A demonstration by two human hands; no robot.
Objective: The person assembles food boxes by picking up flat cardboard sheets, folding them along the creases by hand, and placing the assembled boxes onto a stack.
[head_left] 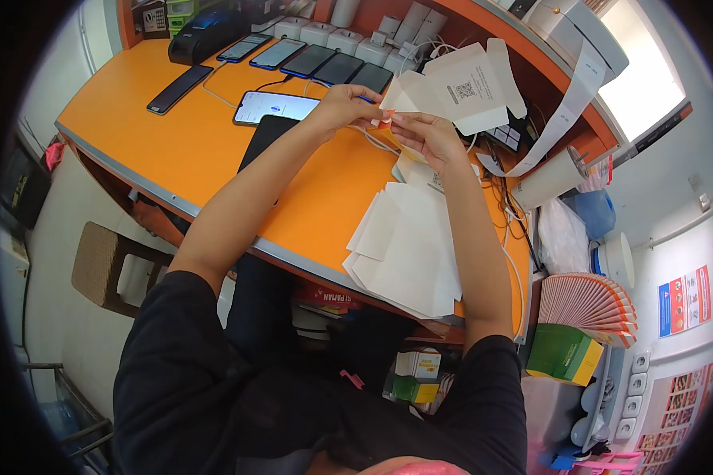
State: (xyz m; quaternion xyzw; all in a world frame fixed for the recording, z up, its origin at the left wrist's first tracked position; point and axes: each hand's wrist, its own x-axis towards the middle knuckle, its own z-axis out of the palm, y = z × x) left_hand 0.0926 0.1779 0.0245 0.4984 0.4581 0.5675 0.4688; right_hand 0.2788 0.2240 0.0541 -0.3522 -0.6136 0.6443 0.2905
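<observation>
My left hand [348, 108] and my right hand [429, 136] meet over the far middle of the desk. Their fingertips pinch a small orange-and-white cardboard piece [387, 121]. Just beyond my fingers stands an unfolded white carton [483, 83] with a printed QR code; whether the pinched piece belongs to it I cannot tell. Under my right forearm lies a stack of flattened white cartons [408, 249]. Near my left wrist is a phone with a lit screen [271, 108], and a black flat device [265, 138] is partly covered by my left forearm.
Several phones [313, 61] lie along the back of the orange desk [309, 229], with cables and white power sockets [345, 39] behind. A printer [574, 36] trails a paper strip [566, 119] at the right. Fanned orange-edged cartons [586, 305] and a green-yellow box [564, 352] stand lower right.
</observation>
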